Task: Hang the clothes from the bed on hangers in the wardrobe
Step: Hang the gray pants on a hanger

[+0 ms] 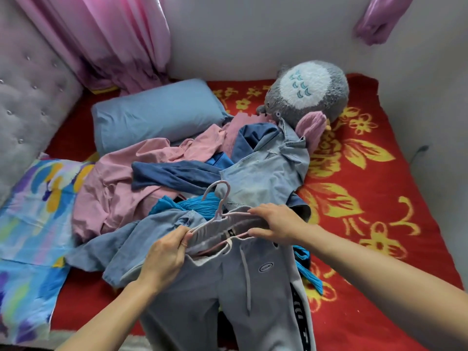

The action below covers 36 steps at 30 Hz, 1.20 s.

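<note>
both hands, left hand (167, 252) and right hand (274, 224), pinch soft grey sweatpants' (228, 287) waistband onto a thin pink hanger (220, 198).

The left hand (166, 252) and right hand (277, 224) pinch.

A single head-worn, wide-angle view is aimed forward and down, close over the bed (379, 160) and hands (276, 221).

sweatpants (202, 287): legs cut by bottom edge | hanger (219, 214): bar partly inside waistband
</note>
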{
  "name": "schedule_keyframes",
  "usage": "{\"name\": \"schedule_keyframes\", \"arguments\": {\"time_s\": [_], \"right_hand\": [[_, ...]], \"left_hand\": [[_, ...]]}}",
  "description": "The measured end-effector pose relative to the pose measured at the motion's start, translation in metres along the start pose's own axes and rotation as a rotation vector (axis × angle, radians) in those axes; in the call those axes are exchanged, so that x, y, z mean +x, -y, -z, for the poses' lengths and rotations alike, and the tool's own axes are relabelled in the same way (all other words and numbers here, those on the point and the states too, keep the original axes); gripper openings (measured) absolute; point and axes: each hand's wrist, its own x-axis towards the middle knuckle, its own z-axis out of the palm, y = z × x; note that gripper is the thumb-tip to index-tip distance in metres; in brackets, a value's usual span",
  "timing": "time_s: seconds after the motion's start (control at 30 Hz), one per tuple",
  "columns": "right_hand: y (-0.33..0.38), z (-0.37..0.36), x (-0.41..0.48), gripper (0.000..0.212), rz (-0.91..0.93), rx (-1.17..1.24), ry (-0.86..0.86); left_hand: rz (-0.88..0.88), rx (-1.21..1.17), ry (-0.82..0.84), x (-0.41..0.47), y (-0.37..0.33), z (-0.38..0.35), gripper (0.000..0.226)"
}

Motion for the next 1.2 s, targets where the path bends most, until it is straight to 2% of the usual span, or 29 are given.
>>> {"name": "schedule_keyframes", "arguments": {"time_s": [0.07,0.2,0.33,0.47,0.57,0.67,0.8,0.93,1.03,1.13,1.2], "right_hand": [[0.014,-0.004,0.006,0.036,0.078,0.049,-0.098],[0.002,-0.001,0.003,0.044,0.17,0.104,-0.241],[0.004,0.008,-0.006,0.039,0.174,0.184,-0.299],[0.031,0.018,-0.009,0.032,0.177,0.21,-0.375],[0.059,0.029,-0.007,0.026,0.204,0.292,-0.361],[0.097,0.033,-0.005,0.014,0.231,0.525,-0.234],[0.168,0.042,-0.007,0.011,0.285,0.775,0.068],[0.253,0.048,-0.019,0.016,0.366,0.684,0.262],[0.323,0.043,-0.035,0.023,0.413,0.698,0.427],[0.397,0.026,-0.068,0.017,0.501,0.702,0.671],[0.446,0.004,-0.097,0.016,0.591,0.665,0.76]], "left_hand": [[0.002,-0.007,0.008,-0.005,0.004,0.008,0.039],[0.173,0.042,-0.055,-0.017,0.032,0.035,0.023],[0.278,0.083,-0.03,-0.02,0.042,0.04,0.027],[0.343,0.014,-0.016,-0.022,0.042,0.045,0.016],[0.366,0.09,-0.049,-0.038,0.047,0.06,0.033],[0.421,0.11,-0.104,-0.065,0.061,0.084,0.03],[0.538,0.085,-0.139,-0.128,0.082,0.123,0.045],[0.598,0.073,-0.219,-0.211,0.083,0.166,0.032],[0.68,0.098,-0.318,-0.284,0.08,0.198,0.036],[0.764,0.089,-0.386,-0.37,0.075,0.223,0.034],[0.821,0.079,-0.415,-0.432,0.069,0.234,0.027]]}}
